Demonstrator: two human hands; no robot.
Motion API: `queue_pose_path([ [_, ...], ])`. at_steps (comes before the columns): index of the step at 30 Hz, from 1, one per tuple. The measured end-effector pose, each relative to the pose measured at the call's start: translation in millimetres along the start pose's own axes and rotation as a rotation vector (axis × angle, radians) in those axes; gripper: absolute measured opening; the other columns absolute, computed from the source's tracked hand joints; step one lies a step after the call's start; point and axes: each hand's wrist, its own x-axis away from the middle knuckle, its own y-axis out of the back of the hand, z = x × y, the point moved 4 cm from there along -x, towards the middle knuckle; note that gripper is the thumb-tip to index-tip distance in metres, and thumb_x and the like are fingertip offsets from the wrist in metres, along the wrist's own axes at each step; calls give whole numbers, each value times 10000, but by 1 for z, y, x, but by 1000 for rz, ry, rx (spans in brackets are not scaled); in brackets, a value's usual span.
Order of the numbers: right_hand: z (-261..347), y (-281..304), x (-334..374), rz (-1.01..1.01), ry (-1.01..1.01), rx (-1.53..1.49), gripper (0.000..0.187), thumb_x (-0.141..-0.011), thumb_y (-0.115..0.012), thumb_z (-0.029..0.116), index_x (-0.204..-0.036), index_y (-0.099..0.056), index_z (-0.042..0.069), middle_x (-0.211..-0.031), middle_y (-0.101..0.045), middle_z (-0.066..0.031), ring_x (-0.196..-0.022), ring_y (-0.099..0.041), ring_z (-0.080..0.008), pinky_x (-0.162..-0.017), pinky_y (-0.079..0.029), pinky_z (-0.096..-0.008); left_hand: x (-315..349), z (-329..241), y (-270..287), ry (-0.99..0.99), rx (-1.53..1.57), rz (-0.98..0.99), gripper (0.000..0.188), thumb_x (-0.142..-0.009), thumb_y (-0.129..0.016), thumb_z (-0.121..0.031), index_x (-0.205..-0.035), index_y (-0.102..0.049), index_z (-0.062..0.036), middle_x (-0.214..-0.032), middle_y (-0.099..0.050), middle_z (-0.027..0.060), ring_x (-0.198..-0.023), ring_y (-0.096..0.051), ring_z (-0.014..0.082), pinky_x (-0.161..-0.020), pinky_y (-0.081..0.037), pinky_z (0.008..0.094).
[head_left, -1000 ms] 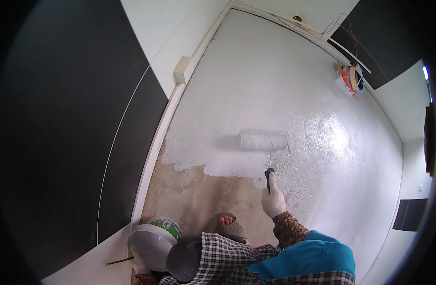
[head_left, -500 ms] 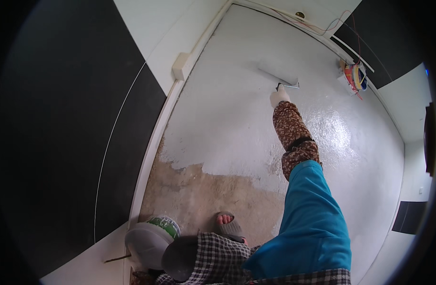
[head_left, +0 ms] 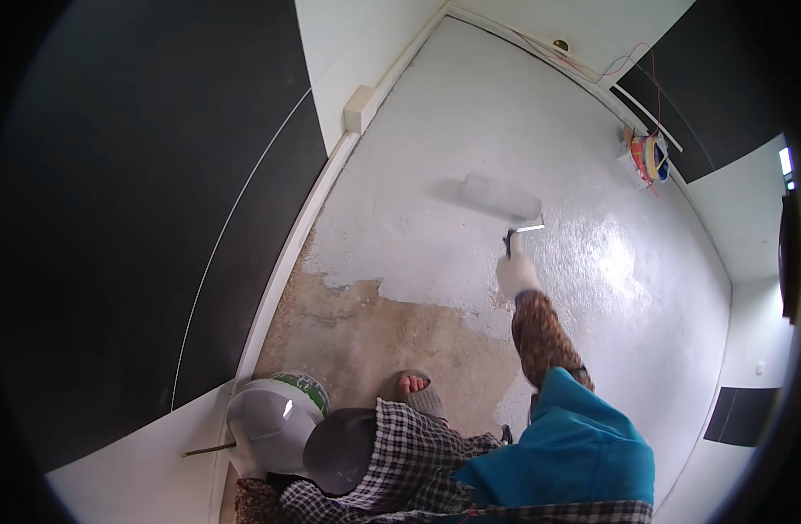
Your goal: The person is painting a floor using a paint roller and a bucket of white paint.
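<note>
My right hand [head_left: 517, 272], in a pale glove, is closed round the dark handle of a paint roller [head_left: 501, 197]. The wide roller, slightly blurred, is over the grey-coated part of the floor [head_left: 418, 131]. At the lower left, a brown patterned sleeve [head_left: 255, 501] shows my left arm beside a paint bucket [head_left: 274, 428]. A pale, blurred patch at the bucket's near rim may be my left glove; its fingers cannot be made out. Grey paint is in the bucket, and a thin stick [head_left: 210, 449] pokes out over its side.
Bare brownish floor [head_left: 400, 336] lies before my sandalled foot [head_left: 425, 397], with a ragged paint edge beyond it. Dark panels and a white skirting [head_left: 287, 253] run along the left. A colourful container [head_left: 649, 159] and thin wires [head_left: 584, 70] sit at the far right wall.
My right hand has drawn the roller back toward me, and my right elbow is more bent. The view has shifted a little, and more of the bucket's inside shows.
</note>
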Motion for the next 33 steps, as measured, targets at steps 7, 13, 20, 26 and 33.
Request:
queue_pose_path([
  [7,14,7,-111,-74,-72,-45,594,-915,-447,172,-1491,-308,142,-1118,-647,-272,-1035,-639,-421,-864,-494,-484,2,-2,-2,-26,113,57,554,-991,-566,-341,-1328,-498,94,-1294,-583,180,-1158,-576,260,-972,-460,353],
  [13,-7,10,-77,0,-94,88,646,-904,-442,182,-1523,-255,153,-1229,-615,-260,-1137,-605,-400,-989,-445,-482,1,0,-2,-34,96,24,523,-994,-562,-314,-1315,-508,95,-1289,-586,179,-1155,-578,252,-969,-460,347],
  [20,20,20,-124,-59,-115,-85,619,-896,-446,155,-1497,-305,115,-1143,-617,-329,-1067,-628,-426,-890,-481,-483,0,1,0,2,37,16,536,-999,-554,-325,-1325,-497,96,-1311,-570,178,-1167,-570,255,-970,-461,346],
  [26,5,8,-24,14,5,59,654,-914,-439,170,-1525,-215,111,-1051,-649,-323,-1008,-653,-425,-856,-505,-501,-1,3,-2,50,32,14,548,-1004,-546,-341,-1336,-489,92,-1320,-563,185,-1168,-570,263,-954,-474,342],
  [33,16,3,34,37,-74,107,673,-938,-425,176,-1552,-156,121,-1025,-662,-314,-983,-667,-417,-854,-512,-501,-11,24,10,154,-157,-25,599,-990,-566,-369,-1357,-470,94,-1337,-554,197,-1177,-574,270,-955,-479,353],
])
